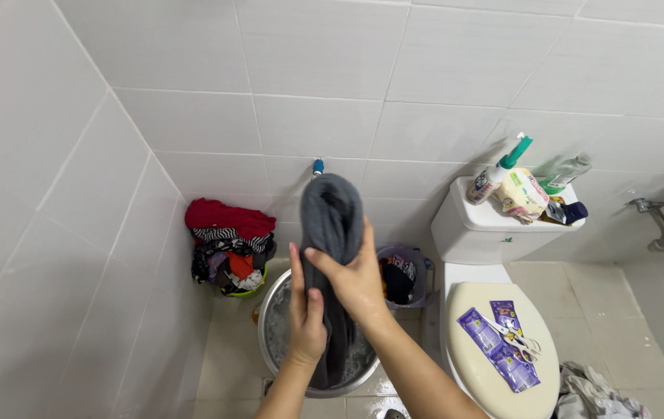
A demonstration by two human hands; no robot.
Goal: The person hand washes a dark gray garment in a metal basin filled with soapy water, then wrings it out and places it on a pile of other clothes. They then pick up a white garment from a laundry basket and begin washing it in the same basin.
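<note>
The person is holding a dark grey cloth [332, 225] up in front of the tiled wall [192, 93], its top folded over and its lower end hanging down into a metal basin [274, 341] of soapy water on the floor. The right hand [355, 279] is wrapping around the cloth near its upper part, fingers closed on it in a firm grip. The left hand [306, 318] is clasping the cloth lower down, thumb and fingers pressing against it. Behind the basin, a green bucket [243, 289] is brimming with mixed clothes topped by a red garment [227, 217], and a purple basket [409, 275] is sitting beside the toilet [472, 233]. Purple sachets [495, 341] are lying on the toilet lid, and bottles [522, 182] are crowding the cistern top.
</note>
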